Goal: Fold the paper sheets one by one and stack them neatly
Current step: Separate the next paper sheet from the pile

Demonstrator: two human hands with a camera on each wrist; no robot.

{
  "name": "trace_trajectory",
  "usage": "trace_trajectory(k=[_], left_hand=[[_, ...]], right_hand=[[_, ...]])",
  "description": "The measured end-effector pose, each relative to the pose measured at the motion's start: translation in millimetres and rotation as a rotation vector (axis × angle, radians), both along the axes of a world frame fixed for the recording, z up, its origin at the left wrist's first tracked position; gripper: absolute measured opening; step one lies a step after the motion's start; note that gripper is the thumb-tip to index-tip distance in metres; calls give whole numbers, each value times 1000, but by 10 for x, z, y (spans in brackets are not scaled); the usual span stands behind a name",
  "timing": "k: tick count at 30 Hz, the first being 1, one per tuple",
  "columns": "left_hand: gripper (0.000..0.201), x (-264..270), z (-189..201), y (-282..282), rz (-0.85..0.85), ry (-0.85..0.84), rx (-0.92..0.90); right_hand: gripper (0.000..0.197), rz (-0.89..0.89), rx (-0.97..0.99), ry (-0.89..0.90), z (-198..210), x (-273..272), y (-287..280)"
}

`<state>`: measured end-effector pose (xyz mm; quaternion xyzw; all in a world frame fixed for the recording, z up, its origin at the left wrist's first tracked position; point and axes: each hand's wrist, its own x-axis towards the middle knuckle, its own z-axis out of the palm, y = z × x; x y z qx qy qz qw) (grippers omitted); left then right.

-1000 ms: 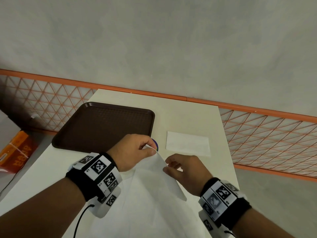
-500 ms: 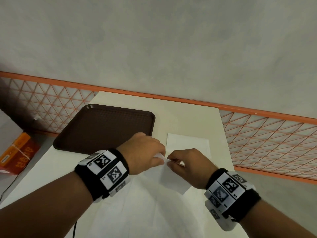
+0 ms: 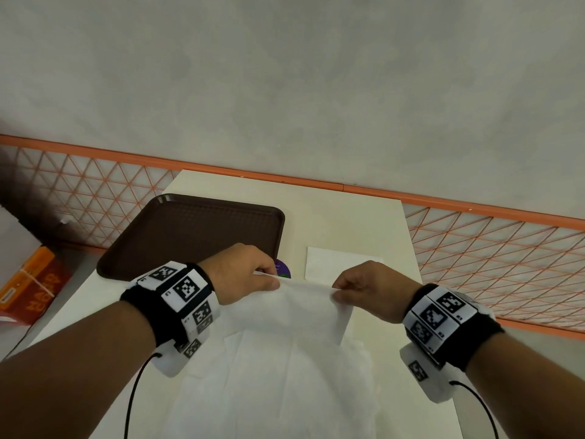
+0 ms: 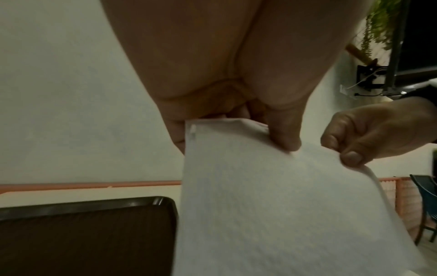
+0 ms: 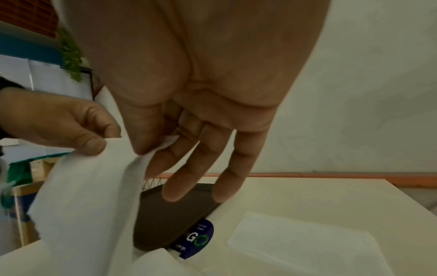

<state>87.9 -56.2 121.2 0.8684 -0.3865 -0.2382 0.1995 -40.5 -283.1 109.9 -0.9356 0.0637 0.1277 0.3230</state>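
Both hands hold one white paper sheet [image 3: 294, 312] lifted above the table. My left hand [image 3: 269, 280] pinches its top edge at the left, thumb [image 4: 286, 142] on the paper [image 4: 272, 214]. My right hand [image 3: 337, 293] pinches the right corner between thumb and forefinger [image 5: 141, 147], the other fingers hanging straight, with the sheet [image 5: 89, 196] drooping to the left. A pile of loose white sheets [image 3: 285, 391] lies under the lifted one. A folded sheet [image 3: 329, 264] lies flat further back on the right, also seen as folded paper [image 5: 302, 242] in the right wrist view.
A dark brown tray [image 3: 196, 232] sits at the back left of the cream table [image 3: 348, 217]. A round blue sticker [image 3: 283, 269] shows beside the tray. An orange mesh railing [image 3: 490, 248] runs behind the table, an orange box [image 3: 28, 286] lies on the floor at the left.
The hands moved apart along the sheet's top edge and raised it; half a second ago they were close together, pinching near one corner.
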Motion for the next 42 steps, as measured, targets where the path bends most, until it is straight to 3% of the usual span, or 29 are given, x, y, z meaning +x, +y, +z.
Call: trace_trajectory(k=[5, 16, 19, 22, 24, 27, 31, 38, 42], left_hand=[[10, 30, -59, 23, 31, 57, 18], [14, 19, -136, 38, 88, 144, -21], [10, 3, -350, 29, 211, 335, -155], [11, -110, -650, -97, 505, 725, -408], [14, -222, -837, -243, 682, 916, -507], [16, -324, -1088, -480, 794, 1063, -541], [12, -255, -1280, -814, 860, 973, -464], [14, 182, -1381, -1379, 883, 693, -457], [27, 342, -1525, -1560, 814, 498, -304]], right_hand=[[13, -90, 235, 34, -60, 15, 0], [13, -141, 185, 52, -132, -40, -214], [15, -340, 430, 32, -259, -163, -329], [14, -606, 696, 12, -438, -289, -364], [14, -729, 734, 18, -594, -331, -390], [15, -855, 707, 3, -784, -313, -451], [11, -946, 671, -21, -950, -185, -660], [8, -1034, 787, -73, -1136, 216, -1122], [8, -982, 523, -86, -1347, 412, -1327]])
